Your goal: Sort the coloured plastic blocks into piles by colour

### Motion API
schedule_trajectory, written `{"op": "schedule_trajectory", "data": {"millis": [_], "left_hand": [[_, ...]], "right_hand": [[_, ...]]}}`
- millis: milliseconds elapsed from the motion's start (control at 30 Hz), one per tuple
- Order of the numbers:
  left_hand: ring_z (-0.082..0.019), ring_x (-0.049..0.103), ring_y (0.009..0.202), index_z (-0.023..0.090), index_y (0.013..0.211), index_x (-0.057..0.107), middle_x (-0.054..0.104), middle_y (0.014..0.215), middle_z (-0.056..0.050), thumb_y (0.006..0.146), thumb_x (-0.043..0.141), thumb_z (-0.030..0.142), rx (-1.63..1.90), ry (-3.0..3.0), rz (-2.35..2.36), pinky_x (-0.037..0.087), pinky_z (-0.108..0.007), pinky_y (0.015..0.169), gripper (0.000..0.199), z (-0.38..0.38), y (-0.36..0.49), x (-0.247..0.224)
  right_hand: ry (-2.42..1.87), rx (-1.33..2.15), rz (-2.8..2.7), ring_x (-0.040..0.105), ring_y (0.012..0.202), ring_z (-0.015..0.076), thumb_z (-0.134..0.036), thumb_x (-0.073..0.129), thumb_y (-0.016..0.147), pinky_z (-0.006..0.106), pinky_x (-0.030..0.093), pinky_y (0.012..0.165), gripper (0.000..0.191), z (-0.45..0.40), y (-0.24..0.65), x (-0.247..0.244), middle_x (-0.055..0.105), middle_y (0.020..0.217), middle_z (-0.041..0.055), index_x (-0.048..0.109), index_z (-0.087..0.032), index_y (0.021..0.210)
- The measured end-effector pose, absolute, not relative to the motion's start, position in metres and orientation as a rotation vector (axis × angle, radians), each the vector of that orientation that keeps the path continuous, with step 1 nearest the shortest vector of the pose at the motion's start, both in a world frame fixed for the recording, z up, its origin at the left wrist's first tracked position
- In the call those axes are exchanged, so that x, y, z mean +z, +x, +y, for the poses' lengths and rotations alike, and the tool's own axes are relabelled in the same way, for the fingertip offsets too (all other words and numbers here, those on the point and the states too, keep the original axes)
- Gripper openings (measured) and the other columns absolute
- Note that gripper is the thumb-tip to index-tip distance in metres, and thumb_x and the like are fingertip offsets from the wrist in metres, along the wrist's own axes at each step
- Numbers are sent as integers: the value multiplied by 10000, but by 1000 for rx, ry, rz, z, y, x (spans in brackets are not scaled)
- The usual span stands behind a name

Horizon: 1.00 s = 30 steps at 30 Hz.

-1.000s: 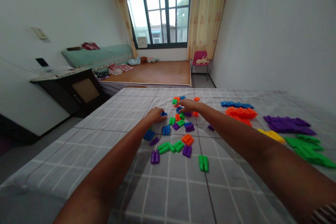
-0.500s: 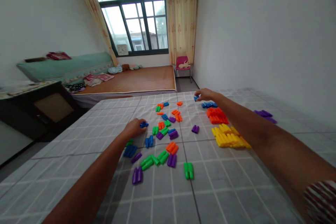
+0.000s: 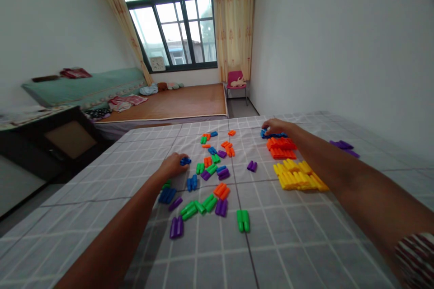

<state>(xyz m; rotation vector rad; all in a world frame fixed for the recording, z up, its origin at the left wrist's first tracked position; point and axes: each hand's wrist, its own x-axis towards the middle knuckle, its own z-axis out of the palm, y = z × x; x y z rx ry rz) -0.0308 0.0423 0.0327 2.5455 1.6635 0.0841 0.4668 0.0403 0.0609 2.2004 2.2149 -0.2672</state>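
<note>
My left hand point(image 3: 173, 165) is closed on a blue piece point(image 3: 185, 161) at the left of the scattered pieces. At the far right, my right hand point(image 3: 274, 126) pinches a blue piece point(image 3: 263, 133) against the left end of a row of blue pieces point(image 3: 278, 135). Just nearer lie stacked orange pieces point(image 3: 281, 148), then a heap of yellow pieces point(image 3: 298, 175). Green, purple, orange and blue pieces are spread over the middle, among them a green pair point(image 3: 243, 221) and a purple pair point(image 3: 252, 166).
A checked grey cloth point(image 3: 291, 244) covers the table. Purple pieces point(image 3: 342, 145) lie beyond my right forearm. Behind the table are a bed point(image 3: 190, 101), a pink chair point(image 3: 235, 79) and a dark cabinet point(image 3: 68, 140) at the left.
My right hand has moved right and slightly nearer, bringing its blue piece to the blue row. My left hand stays almost still, closed on its blue piece.
</note>
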Motion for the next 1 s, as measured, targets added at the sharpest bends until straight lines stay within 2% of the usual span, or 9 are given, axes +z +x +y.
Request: {"op": "schedule_trajectory", "data": {"millis": [100, 200, 300, 433, 533, 600, 800, 900, 1000], "left_hand": [[-260, 634, 1002, 199, 1207, 632, 670, 1101, -115, 727, 628, 300, 151, 2516, 1604, 482, -336, 881, 491, 45, -34, 29], [-231, 635, 990, 173, 1285, 563, 657, 1126, -101, 696, 658, 260, 387, 2447, 1515, 497, -322, 874, 603, 43, -30, 28], [-191, 630, 954, 182, 1342, 498, 618, 1181, -92, 691, 658, 211, 645, 2400, 1279, 512, -331, 875, 671, 34, -10, 32], [-169, 633, 884, 187, 1340, 484, 616, 1163, -94, 667, 698, 164, 791, 2239, 985, 550, -340, 794, 706, 22, 34, 40], [-176, 639, 885, 189, 1301, 514, 622, 1147, -100, 646, 725, 129, 894, 2125, 869, 562, -353, 779, 691, 16, 61, 41], [-183, 643, 902, 195, 1289, 518, 615, 1151, -104, 643, 730, 114, 934, 2070, 822, 567, -357, 775, 684, 13, 70, 40], [-193, 631, 962, 209, 1324, 465, 572, 1173, -106, 674, 705, 103, 938, 2008, 754, 576, -378, 803, 701, 3, 83, 27], [-192, 607, 1006, 233, 1349, 443, 458, 1312, -129, 681, 712, 135, 964, 2049, 723, 581, -387, 823, 727, -4, 89, 25], [-209, 587, 1056, 248, 1322, 488, 333, 1426, -142, 706, 719, 207, 922, 2145, 725, 589, -399, 823, 660, -12, 84, 32]], "right_hand": [[2214, -231, 2200, 647, 1023, 254, -356, 772, 629, 292, 502, 814, 532, 40, 467, 59, 693, 1170, 70, 699, -243, 1144], [2286, -76, 2177, 613, 1088, 280, -349, 791, 631, 319, 488, 859, 634, 40, 456, 65, 648, 1244, 106, 643, -233, 1236], [2260, 10, 2365, 645, 1001, 237, -315, 718, 742, 314, 481, 852, 536, 36, 421, 77, 676, 1171, 96, 615, -240, 1263], [1770, -273, 2973, 664, 876, 164, -282, 652, 821, 277, 486, 812, 416, 13, 348, 89, 692, 1099, 60, 619, -235, 1232], [1385, -470, 3226, 658, 879, 163, -266, 704, 778, 277, 502, 770, 461, -6, 305, 89, 673, 1130, 71, 612, -229, 1229], [1297, -481, 3289, 653, 875, 169, -226, 728, 749, 285, 507, 762, 461, -16, 291, 86, 671, 1119, 80, 625, -215, 1199], [1394, -510, 3345, 651, 822, 154, -151, 729, 728, 278, 508, 740, 365, -30, 286, 72, 685, 1020, 66, 653, -182, 1083], [1447, -547, 3309, 655, 787, 141, -147, 720, 725, 256, 507, 711, 361, -25, 303, 72, 691, 973, 47, 655, -187, 1077], [1748, -451, 3145, 669, 813, 154, -160, 702, 732, 251, 508, 718, 374, -11, 356, 81, 708, 973, 45, 661, -200, 1101]]}}
